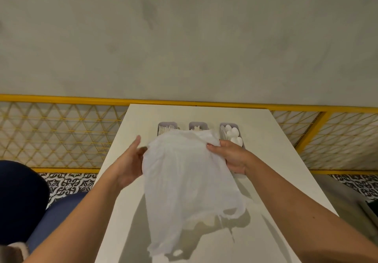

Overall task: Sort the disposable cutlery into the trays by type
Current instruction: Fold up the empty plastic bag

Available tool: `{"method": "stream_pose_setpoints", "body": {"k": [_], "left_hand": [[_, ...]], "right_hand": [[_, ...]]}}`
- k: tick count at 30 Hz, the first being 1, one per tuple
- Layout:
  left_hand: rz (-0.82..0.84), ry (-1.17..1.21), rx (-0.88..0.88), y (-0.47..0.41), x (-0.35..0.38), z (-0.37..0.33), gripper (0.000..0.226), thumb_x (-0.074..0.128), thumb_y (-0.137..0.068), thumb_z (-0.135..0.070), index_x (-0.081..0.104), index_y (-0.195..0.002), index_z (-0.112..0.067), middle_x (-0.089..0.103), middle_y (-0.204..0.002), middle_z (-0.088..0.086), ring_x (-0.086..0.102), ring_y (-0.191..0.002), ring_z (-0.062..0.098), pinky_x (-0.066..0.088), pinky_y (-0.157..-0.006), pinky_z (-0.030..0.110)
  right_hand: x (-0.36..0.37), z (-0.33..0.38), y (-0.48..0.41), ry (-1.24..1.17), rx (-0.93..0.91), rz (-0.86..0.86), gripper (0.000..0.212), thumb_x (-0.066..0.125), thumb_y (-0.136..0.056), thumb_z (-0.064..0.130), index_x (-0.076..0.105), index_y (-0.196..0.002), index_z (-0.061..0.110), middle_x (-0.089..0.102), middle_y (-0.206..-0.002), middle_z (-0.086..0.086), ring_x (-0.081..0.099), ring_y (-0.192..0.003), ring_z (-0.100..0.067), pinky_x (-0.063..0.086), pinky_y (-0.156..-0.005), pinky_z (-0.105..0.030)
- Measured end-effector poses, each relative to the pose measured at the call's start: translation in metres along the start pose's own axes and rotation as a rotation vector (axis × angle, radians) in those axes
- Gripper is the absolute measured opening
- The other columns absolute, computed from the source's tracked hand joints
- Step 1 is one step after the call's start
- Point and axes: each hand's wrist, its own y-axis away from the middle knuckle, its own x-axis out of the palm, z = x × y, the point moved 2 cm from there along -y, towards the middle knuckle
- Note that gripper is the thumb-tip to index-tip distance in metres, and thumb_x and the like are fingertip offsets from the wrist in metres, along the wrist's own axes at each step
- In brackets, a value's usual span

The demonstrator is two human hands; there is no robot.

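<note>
A white table [286,160] stands against a yellow lattice railing [61,131], with patterned floor tiles [67,184] beneath.

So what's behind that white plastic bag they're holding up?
Three grey trays stick out behind the bag: the left tray shows forks, the right tray spoons. The middle tray is mostly covered, its contents unclear. The trays' near ends are hidden.

Three grey trays in a row, beyond the hands. Left tray [167,127]: white forks [166,129], just past the left hand's [131,160] fingertips. Middle tray [197,125]: contents mostly hidden, one white piece showing. Right tray [229,128]: white spoons [233,133], bowls up, touching distance beyond the right hand [229,156].
</note>
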Motion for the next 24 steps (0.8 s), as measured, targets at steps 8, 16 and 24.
{"method": "stream_pose_setpoints", "body": {"k": [8,16,24], "left_hand": [[0.031,-0.022,-0.078,-0.004,0.007,0.039,0.082,0.086,-0.055,-0.021,0.054,-0.127,-0.002,0.066,-0.117,0.017,0.068,-0.098,0.03,0.057,-0.078,0.038],[-0.492,0.116,0.211,-0.003,-0.009,0.018,0.064,0.062,-0.087,-0.005,0.032,-0.138,-0.031,0.056,-0.107,0.011,0.061,-0.088,0.029,0.052,-0.079,0.039],[-0.22,0.05,0.144,0.004,-0.013,0.003,0.023,0.057,-0.089,-0.007,0.061,-0.111,-0.01,0.068,-0.102,0.011,0.069,-0.077,0.018,0.056,-0.065,0.026]], "right_hand": [[0.005,-0.001,-0.014,-0.032,0.084,-0.261,0.038,0.056,-0.092,0.032,0.052,-0.125,0.014,0.064,-0.114,-0.007,0.061,-0.106,-0.026,0.048,-0.097,-0.042],[0.006,-0.007,-0.002,0.144,0.247,-0.082,0.088,0.075,-0.077,0.024,0.021,-0.146,0.029,0.067,-0.106,0.002,0.062,-0.103,-0.021,0.049,-0.093,-0.038],[0.026,0.002,-0.003,0.125,-0.005,0.018,0.045,0.051,-0.088,-0.009,0.058,-0.124,0.018,0.061,-0.124,-0.009,0.062,-0.104,-0.021,0.049,-0.098,-0.036]]}}
